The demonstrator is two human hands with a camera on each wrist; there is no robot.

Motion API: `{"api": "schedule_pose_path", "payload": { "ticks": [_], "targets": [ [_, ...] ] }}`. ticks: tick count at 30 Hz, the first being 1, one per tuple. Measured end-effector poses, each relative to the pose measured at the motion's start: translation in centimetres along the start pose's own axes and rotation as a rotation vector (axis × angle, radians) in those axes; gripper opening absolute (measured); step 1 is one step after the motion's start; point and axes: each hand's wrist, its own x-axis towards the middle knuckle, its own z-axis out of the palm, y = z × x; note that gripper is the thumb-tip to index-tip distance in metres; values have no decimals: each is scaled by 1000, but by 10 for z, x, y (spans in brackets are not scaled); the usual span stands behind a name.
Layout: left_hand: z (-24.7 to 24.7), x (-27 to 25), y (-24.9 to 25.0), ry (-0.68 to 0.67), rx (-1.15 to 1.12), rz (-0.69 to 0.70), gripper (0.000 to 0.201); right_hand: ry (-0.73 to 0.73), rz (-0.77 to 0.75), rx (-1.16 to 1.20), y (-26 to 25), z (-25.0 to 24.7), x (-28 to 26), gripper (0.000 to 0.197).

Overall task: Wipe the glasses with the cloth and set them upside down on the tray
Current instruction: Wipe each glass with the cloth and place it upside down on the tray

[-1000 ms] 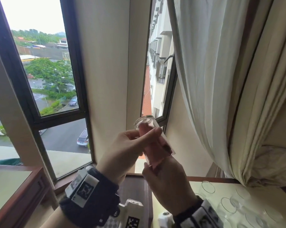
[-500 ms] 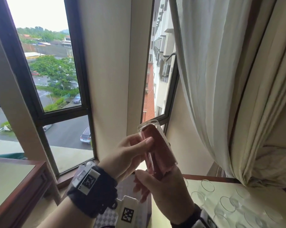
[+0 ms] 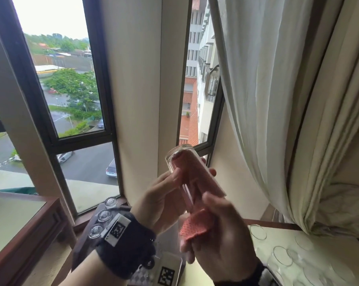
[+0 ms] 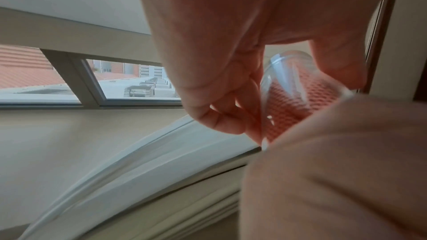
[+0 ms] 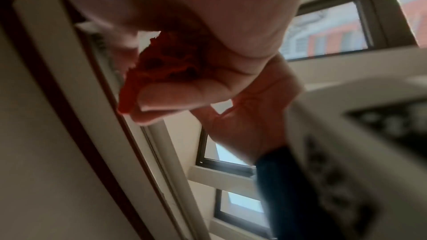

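Observation:
In the head view a clear glass [image 3: 177, 159] is held up in front of the window, tilted, with its base uppermost. My left hand [image 3: 193, 174] grips its wall between thumb and fingers. A pink-red cloth [image 3: 192, 230] fills the inside of the glass, and a tail of it hangs out of the mouth. My right hand [image 3: 201, 223] grips that tail just below the glass. The left wrist view shows the glass [image 4: 289, 72] with the cloth [image 4: 291, 105] inside it. The right wrist view shows curled fingers [image 5: 180, 96] bunching the cloth [image 5: 166, 65]. Three glasses [image 3: 104, 215] stand upside down on the dark tray [image 3: 79, 250].
Several more clear glasses [image 3: 281, 254] stand mouth-up on the pale table at the lower right. A cream curtain [image 3: 277, 100] hangs close on the right. A wooden cabinet [image 3: 30, 223] is at the lower left, with window panes behind.
The cloth now reaches deeper toward the base of the glass, and my right hand has turned on its tail. The view has dropped, bringing the tray's upturned glasses into sight.

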Motion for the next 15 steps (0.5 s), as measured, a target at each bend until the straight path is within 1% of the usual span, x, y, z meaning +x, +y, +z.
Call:
{"api": "schedule_pose_path", "payload": {
  "ticks": [1, 2, 4, 6, 7, 9, 11, 12, 13, 15],
  "targets": [
    [1, 3, -1, -3, 32, 10, 66, -10, 1, 89, -2, -2, 1, 57],
    [2, 4, -3, 4, 82, 19, 69, 11, 5, 130, -4, -6, 1, 57],
    [1, 5, -6, 36, 183, 11, 76, 147, 12, 84, -9, -14, 0, 57],
    [-3, 3, -11, 116, 268, -27, 78, 343, -1, -130, -10, -22, -1, 54],
    [-5, 1, -13, 152, 319, -40, 76, 431, -17, -248, -11, -25, -1, 48],
    [-8, -4, -17, 213, 448, -49, 59, 552, -79, -458, -13, -30, -3, 31],
    [-9, -8, -16, 276, 522, -50, 42, 582, -153, -716, -14, -34, -6, 20],
    [-6, -10, -14, 312, 520, -49, 41, 559, -196, -846, -13, -37, -7, 15],
    [-2, -11, -10, 351, 503, -54, 45, 511, -244, -964, -10, -40, -7, 10],
    [6, -12, 0, 428, 474, -83, 71, 394, -382, -1224, -1, -46, -7, 11]
  ]
}}
